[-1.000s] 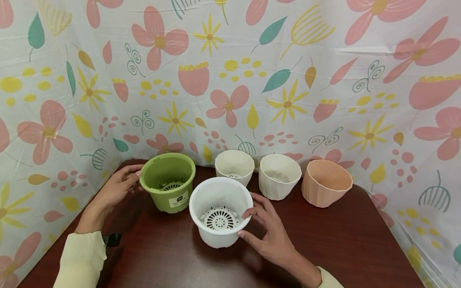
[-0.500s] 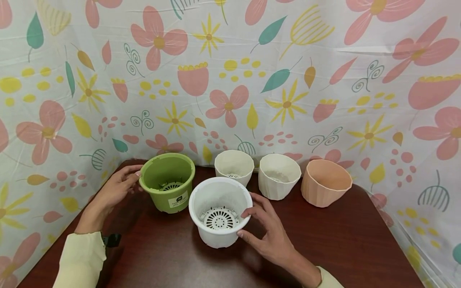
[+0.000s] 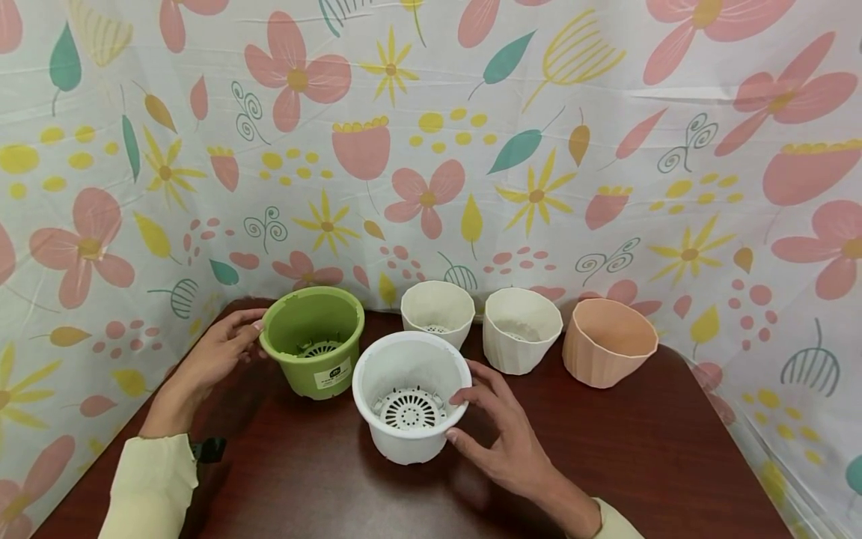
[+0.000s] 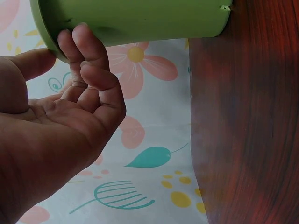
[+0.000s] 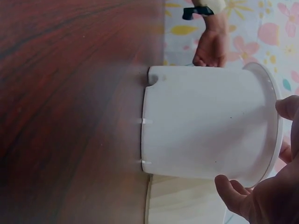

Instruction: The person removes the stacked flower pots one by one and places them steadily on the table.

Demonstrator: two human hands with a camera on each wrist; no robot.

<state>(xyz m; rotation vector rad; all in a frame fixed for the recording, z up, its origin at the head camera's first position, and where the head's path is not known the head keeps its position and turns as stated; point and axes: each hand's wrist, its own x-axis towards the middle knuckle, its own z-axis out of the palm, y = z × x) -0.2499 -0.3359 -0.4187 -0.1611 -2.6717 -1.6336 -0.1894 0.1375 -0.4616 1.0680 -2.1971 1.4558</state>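
Observation:
A green flower pot (image 3: 313, 367) with a slotted base and a white label stands at the left of the table. My left hand (image 3: 218, 355) is at its left side. In the left wrist view, the thumb (image 4: 35, 63) meets the rim and curled fingertips (image 4: 86, 37) touch the wall below. Nearer to me, a white flower pot (image 3: 411, 445) stands upright, with the same kind of slotted base. My right hand (image 3: 501, 434) holds its right side by the rim. In the right wrist view the thumb (image 5: 287, 107) lies on the rim and other fingers (image 5: 229, 193) lie along the wall.
Behind stand two cream faceted pots, one (image 3: 438, 303) partly hidden by the white pot, the other (image 3: 518, 340) to its right. A peach faceted pot (image 3: 599, 352) is farther right. A flowered cloth (image 3: 431, 150) hangs behind the dark wooden table (image 3: 646, 464).

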